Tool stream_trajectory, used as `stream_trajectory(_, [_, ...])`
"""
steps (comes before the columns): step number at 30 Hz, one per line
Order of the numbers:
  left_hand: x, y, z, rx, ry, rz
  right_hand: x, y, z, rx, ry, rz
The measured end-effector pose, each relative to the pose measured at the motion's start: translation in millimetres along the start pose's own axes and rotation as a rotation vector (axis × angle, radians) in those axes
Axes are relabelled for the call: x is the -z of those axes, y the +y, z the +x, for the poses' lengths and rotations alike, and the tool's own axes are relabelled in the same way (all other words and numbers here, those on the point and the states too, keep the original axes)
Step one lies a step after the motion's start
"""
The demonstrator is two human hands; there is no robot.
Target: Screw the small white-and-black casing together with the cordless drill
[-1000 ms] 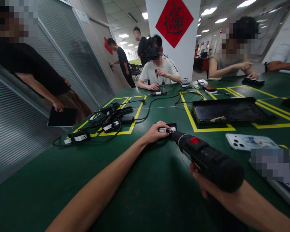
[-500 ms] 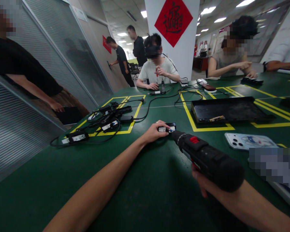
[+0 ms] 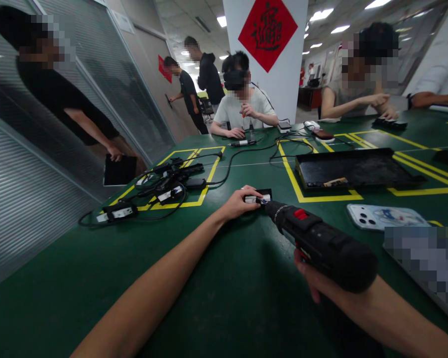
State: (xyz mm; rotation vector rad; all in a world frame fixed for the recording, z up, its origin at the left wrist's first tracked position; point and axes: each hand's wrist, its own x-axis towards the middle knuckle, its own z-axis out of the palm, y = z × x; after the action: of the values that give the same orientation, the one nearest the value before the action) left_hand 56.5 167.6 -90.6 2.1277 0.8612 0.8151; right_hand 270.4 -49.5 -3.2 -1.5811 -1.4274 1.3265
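My left hand (image 3: 239, 203) reaches forward over the green table (image 3: 194, 278) and pins down a small black and white part (image 3: 259, 197) with its fingers. In my right hand (image 3: 313, 283) I grip a black electric screwdriver (image 3: 321, 243) with a red switch. Its tip points away from me and meets the small part right beside my left fingertips.
A black tray (image 3: 354, 169) lies in a yellow-taped box at right, a white phone (image 3: 381, 218) nearer me. A pile of black adapters and cables (image 3: 164, 186) sits at left. Other people work across the table; one person with a tablet (image 3: 119, 170) stands at left.
My hands and the screwdriver stay nearly still. The standing person at left has stepped closer to the table with the tablet, and a person in the corridor has walked further left.
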Motion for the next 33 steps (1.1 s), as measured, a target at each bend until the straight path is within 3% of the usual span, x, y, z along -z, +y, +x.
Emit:
stream_trajectory(14, [-0.2,-3.5,0.6,-0.003,-0.008,-0.022,4.5,4.4,0.2,-0.125,-0.021,-0.116])
stream_trajectory(26, [0.5,-0.8,-0.2,0.004,-0.012,-0.018,7.4,7.6,1.8,-0.094,-0.07,-0.211])
stream_trajectory(33, [0.4,-1.0,0.1,0.001,-0.009,-0.016,4.5,4.0,1.4,-0.101,-0.037,-0.146])
